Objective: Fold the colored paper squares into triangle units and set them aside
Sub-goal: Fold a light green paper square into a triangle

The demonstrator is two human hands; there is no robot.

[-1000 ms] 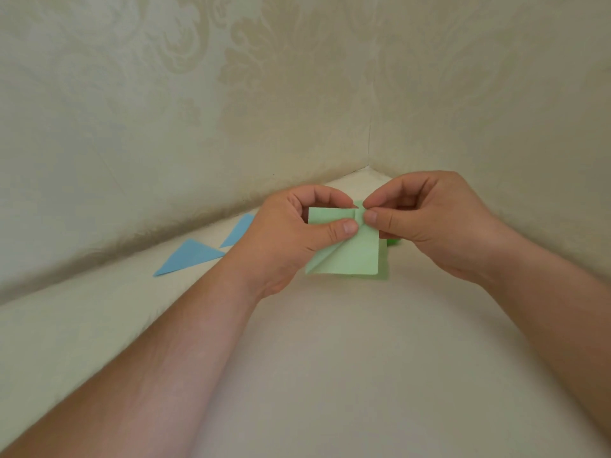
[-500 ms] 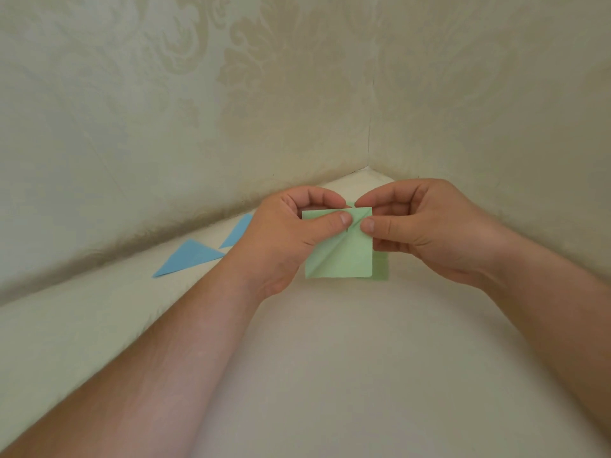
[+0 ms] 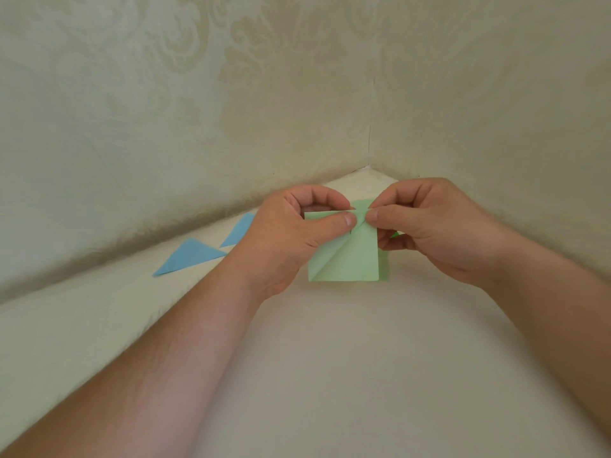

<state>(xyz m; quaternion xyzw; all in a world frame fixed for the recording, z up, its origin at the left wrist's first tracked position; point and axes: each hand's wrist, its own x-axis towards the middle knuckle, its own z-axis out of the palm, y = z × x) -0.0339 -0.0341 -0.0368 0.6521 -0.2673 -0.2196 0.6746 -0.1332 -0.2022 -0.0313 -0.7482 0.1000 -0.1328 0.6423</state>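
Though creased diagonally, pale green paper (image 3: 350, 259)

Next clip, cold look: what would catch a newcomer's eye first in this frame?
First, the light green paper held up at centre frame, with a diagonal crease across it, pinched near its top edge by the left hand and the right hand. Next, the two blue triangles lying on the pale surface to the left, near the wall.

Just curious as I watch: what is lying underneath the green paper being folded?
Under the light green paper, more green paper peeks out along its right edge, with a darker green bit by the right hand. How many sheets lie there is hidden.
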